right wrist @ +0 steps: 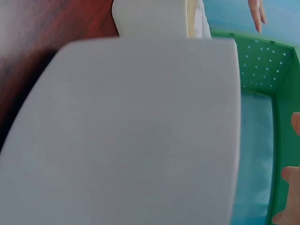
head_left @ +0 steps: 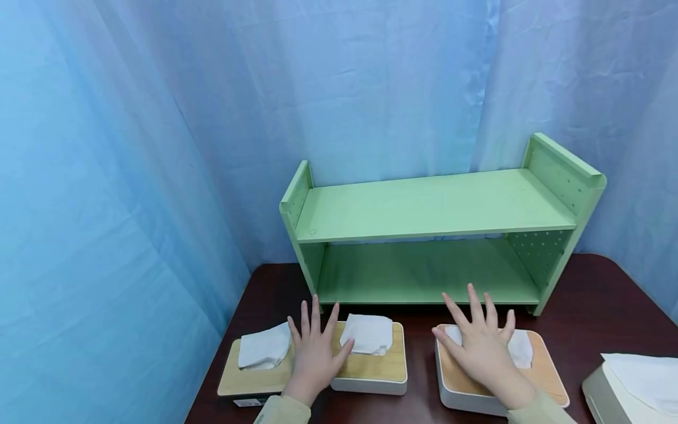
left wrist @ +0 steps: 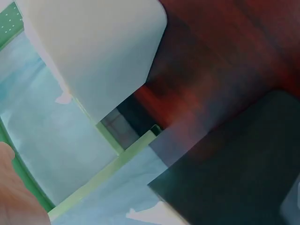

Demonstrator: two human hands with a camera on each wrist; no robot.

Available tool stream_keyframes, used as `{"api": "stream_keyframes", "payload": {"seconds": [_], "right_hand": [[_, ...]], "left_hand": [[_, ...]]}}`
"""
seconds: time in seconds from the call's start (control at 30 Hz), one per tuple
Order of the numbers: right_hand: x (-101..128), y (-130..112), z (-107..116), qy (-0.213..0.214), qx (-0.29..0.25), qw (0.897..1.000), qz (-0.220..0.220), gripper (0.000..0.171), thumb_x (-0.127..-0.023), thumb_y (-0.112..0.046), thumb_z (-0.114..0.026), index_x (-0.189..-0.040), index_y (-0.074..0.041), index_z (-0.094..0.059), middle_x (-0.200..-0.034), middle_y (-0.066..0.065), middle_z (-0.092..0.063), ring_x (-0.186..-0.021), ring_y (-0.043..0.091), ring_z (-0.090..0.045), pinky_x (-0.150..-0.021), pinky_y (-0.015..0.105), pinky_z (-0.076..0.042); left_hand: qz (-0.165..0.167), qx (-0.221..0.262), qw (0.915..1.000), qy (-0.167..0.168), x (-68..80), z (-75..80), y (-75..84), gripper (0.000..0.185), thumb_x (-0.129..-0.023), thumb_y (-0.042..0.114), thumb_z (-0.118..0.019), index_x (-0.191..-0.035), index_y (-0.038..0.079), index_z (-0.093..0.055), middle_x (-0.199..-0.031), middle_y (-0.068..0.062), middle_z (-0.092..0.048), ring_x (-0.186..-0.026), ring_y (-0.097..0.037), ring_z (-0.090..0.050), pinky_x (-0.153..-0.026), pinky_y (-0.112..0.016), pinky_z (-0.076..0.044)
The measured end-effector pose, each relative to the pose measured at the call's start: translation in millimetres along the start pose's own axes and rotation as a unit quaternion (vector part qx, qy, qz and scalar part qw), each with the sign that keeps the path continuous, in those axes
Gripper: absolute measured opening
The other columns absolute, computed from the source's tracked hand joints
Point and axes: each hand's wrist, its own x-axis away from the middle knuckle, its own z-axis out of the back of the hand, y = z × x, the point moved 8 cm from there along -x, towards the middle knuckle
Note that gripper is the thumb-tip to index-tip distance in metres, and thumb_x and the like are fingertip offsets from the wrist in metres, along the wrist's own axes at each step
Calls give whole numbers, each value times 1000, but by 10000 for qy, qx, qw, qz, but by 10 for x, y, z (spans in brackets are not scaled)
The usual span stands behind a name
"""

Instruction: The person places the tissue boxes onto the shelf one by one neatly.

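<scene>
My left hand (head_left: 313, 356) is spread flat, palm down, between two wood-topped tissue boxes. The outer tissue box (head_left: 233, 377) has a dark body, with white tissue sticking out. White sides mark the middle tissue box (head_left: 371, 372), overlapped by my left thumb. Over a third tissue box (head_left: 545, 368), white with a more orange wooden lid, my right hand (head_left: 483, 356) spreads its fingers and hides part of the tissue. Neither hand grips anything. The right wrist view is mostly filled by this box's white side (right wrist: 131, 136), with some fingertips (right wrist: 290, 197) at the edge.
Behind the boxes stands a green two-tier shelf (head_left: 434, 206) with perforated end panels. A white box (head_left: 609, 391) with tissue on top sits at the right table edge. Everything rests on a dark red-brown table (head_left: 609, 306), and blue curtains (head_left: 371, 88) hang around it.
</scene>
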Motion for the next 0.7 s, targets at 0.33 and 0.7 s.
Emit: {"api": "stream_keyframes", "payload": {"seconds": [0.33, 0.7], "right_hand": [[-11, -244, -258, -304, -314, 9990, 75, 66, -88, -53, -57, -145, -23, -39, -156, 22, -9, -136, 50, -10, -99, 71, 4], [59, -686, -504, -35, -355, 9971, 677, 62, -87, -40, -64, -142, -19, -45, -151, 27, -21, -133, 48, -25, -102, 67, -16]], "left_hand": [[-29, 96, 9997, -202, 138, -164, -25, 69, -88, 52, -56, -147, 24, -36, -157, -21, -12, -143, -43, -10, -106, -68, -7], [-45, 900, 9943, -575, 269, -355, -38, 68, -90, 50, -54, -145, 13, -40, -152, -32, -12, -139, -49, -15, -105, -65, -20]]}}
